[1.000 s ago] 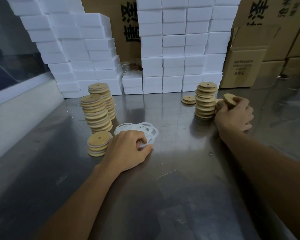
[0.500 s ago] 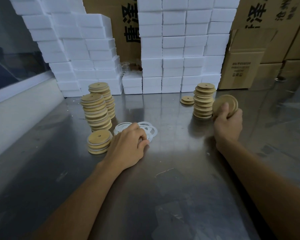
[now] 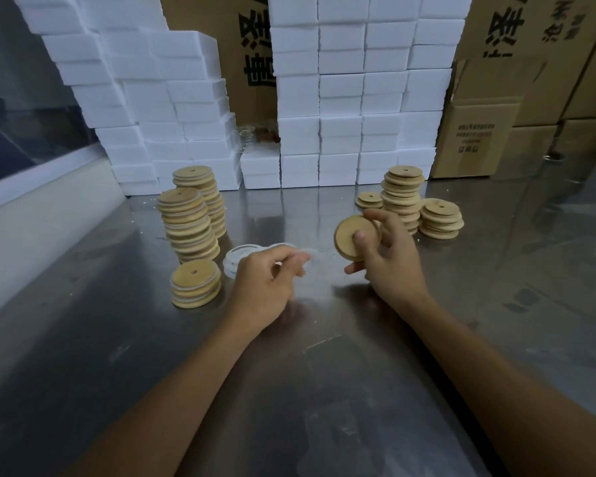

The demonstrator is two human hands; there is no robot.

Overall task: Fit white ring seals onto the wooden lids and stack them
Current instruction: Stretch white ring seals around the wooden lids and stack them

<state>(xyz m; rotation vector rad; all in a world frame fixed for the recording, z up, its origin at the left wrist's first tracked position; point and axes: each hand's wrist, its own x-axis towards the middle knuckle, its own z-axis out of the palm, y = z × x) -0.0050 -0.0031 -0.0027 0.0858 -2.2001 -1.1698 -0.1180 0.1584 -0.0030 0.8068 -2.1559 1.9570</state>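
Right hand (image 3: 389,259) grips one wooden lid (image 3: 356,237); left hand (image 3: 267,287) pinches one blurred white ring (image 3: 307,261); six lid stacks (image 3: 186,228) stand.

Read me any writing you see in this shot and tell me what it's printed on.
Centre cardboard box: large black Chinese characters, partly hidden behind white foam blocks; not readable whole.
Upper right cardboard box: large black characters, cut off.
Small brown carton: small printed lines and symbols, too blurred.

Head camera looks forward and down, seemingly close, over the table (image 3: 324,390).
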